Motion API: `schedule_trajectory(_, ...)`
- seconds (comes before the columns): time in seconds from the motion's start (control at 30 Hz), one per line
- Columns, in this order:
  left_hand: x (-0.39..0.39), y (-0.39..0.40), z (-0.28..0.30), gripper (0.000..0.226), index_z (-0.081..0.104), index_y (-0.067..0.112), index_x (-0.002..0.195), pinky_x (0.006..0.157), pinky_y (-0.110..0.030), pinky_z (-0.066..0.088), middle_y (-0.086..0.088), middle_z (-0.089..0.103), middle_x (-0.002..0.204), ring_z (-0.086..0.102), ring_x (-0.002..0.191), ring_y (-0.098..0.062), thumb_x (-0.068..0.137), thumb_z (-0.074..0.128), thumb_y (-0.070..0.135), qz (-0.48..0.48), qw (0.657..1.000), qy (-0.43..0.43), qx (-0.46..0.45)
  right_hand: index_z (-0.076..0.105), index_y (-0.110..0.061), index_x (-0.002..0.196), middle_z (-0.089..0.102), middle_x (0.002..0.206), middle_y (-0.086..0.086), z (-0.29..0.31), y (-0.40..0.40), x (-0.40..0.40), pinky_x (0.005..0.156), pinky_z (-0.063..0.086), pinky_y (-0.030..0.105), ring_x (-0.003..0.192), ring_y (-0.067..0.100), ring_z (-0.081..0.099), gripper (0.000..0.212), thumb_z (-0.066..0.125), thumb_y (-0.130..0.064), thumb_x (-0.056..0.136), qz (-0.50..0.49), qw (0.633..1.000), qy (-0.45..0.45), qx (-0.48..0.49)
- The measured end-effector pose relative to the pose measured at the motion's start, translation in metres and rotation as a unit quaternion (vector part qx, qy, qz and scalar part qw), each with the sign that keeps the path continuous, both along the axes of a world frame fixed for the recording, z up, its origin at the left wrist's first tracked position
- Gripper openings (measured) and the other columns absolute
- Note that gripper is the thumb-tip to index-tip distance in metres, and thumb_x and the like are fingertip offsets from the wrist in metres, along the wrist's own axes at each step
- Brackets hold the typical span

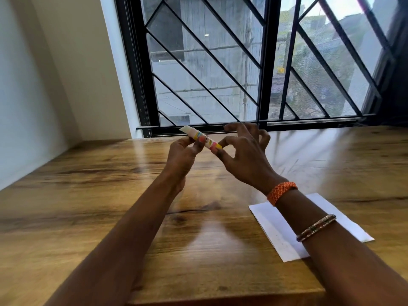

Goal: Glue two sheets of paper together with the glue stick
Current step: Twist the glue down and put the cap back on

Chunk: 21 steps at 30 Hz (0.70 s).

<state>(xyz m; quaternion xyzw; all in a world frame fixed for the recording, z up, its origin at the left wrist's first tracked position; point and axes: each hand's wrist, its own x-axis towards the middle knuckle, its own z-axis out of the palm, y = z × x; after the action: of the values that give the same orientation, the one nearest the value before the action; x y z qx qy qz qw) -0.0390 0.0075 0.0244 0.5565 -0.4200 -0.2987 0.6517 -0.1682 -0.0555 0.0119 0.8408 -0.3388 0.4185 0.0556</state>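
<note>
White glue stick [202, 138] is pinched mid-barrel by left hand [183, 156] fingers [198, 145]; right hand [245, 155] fingers [223, 143] grip its yellow end.

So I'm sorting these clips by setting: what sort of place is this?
Probably a room in a home or small office, upstairs: a wooden table set against a barred window that looks out on buildings, with white paper and a glue stick between both hands.
</note>
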Motion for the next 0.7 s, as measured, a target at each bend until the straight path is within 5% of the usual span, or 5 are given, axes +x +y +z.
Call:
schedule_trajectory(0.2, -0.004, -0.005, -0.008, 0.057, 0.07, 0.025, 0.087, 0.103, -0.045, 0.037, -0.002, 0.064, 0.115, 0.047, 0.122, -0.022, 0.055, 0.066, 0.072, 0.069, 0.994, -0.084, -0.024, 0.061, -0.016, 0.092, 0.059, 0.111, 0.006, 0.003, 0.011, 0.002, 0.094, 0.018, 0.042, 0.114, 0.03, 0.048, 0.035, 0.076, -0.034, 0.065, -0.11, 0.984, 0.061, -0.122)
schedule_trajectory(0.33, -0.01, -0.006, -0.007, 0.014, 0.059, 0.037, 0.074, 0.103, -0.048, 0.037, 0.004, 0.055, 0.121, 0.042, 0.125, -0.023, 0.074, 0.07, 0.046, 0.108, 0.984, -0.132, -0.059, 0.059, -0.012, 0.099, 0.058, 0.111, 0.011, -0.001, 0.018, 0.008, 0.094, 0.023, 0.046, 0.113, 0.032, 0.045, 0.043, 0.073, -0.031, 0.063, -0.18, 0.97, 0.064, -0.148)
schedule_trajectory(0.5, -0.012, -0.008, -0.01, 0.022, 0.057, 0.041, 0.075, 0.106, -0.046, 0.036, 0.009, 0.053, 0.111, 0.045, 0.122, -0.024, 0.08, 0.07, 0.024, 0.102, 0.971, -0.195, -0.093, 0.062, -0.016, 0.091, 0.054, 0.12, 0.013, -0.01, 0.017, 0.008, 0.097, 0.016, 0.047, 0.121, 0.031, 0.032, 0.033, 0.061, -0.04, 0.069, -0.156, 0.984, 0.052, -0.062)
schedule_trajectory(0.7, -0.004, -0.012, -0.017, 0.021, 0.067, 0.02, 0.101, 0.105, -0.045, 0.037, 0.003, 0.057, 0.118, 0.043, 0.124, -0.026, 0.08, 0.069, 0.017, 0.085, 0.972, -0.211, -0.063, 0.067, -0.017, 0.1, 0.05, 0.128, 0.007, -0.013, 0.016, 0.006, 0.097, 0.011, 0.045, 0.13, 0.03, 0.03, 0.026, 0.061, -0.03, 0.079, -0.12, 0.991, 0.051, -0.025)
